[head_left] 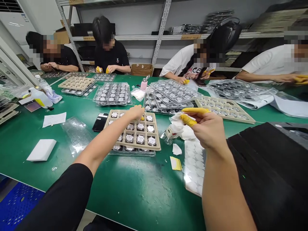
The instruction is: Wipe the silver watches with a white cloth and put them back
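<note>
My left hand (136, 113), with yellow finger cots, reaches over the back of a beige compartment tray (157, 146). Its fingers are closed and point down into a compartment; what they grip is hidden. Round silver watch-like pieces (140, 139) fill the tray's visible compartments. Beneath it lies a clear plastic tray (144, 153) with more of them. Raised on the right, my right hand (207, 126) also wears yellow finger cots and pinches a crumpled white wipe (177, 118). Just below that stands a small box (171, 132), beside a pile of white wipes (188, 132).
Stacked clear trays (112, 93) and more trays (173, 93) stand farther back, near a pink bottle (143, 84). A phone (100, 122) lies left of the beige tray. A sheet of white pieces (194, 163) and a black case (269, 170) are at right. Several co-workers sit opposite.
</note>
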Tool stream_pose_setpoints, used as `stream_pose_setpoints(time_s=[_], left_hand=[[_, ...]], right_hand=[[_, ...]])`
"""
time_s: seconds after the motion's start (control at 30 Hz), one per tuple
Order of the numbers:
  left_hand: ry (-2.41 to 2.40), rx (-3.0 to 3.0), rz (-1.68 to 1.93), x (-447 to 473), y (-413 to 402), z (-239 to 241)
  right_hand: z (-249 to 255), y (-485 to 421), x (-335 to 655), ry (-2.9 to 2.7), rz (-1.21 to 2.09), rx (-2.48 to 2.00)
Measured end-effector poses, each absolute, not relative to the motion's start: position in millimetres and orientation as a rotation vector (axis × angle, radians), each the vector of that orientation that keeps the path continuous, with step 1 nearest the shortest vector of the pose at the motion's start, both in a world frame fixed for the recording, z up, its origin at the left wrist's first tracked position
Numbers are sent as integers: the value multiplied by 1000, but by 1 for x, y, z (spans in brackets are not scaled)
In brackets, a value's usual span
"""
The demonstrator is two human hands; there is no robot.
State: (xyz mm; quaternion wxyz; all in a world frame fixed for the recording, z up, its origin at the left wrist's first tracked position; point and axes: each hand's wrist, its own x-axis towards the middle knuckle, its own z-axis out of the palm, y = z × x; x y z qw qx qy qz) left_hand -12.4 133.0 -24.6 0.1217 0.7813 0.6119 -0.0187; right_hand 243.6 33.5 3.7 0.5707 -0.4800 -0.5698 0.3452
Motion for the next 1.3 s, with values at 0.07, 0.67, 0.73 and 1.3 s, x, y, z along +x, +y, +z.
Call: stream_pose_setpoints(time_s=[0.07, 0.67, 0.73, 1.3], left_hand=[[1789, 2276, 26, -15, 122, -20], [1180, 1952, 1371, -3, -13, -5], [1087, 1895, 1426, -2, -14, -6], [1355, 2321, 1467, -5, -22, -8]], right_hand=[[0, 34, 236, -1345, 796, -1095], [-10, -2, 173, -1618, -166, -695], [-8, -4, 173, -1649, -181, -693], [-11, -12, 177, -1720, -326, -763]])
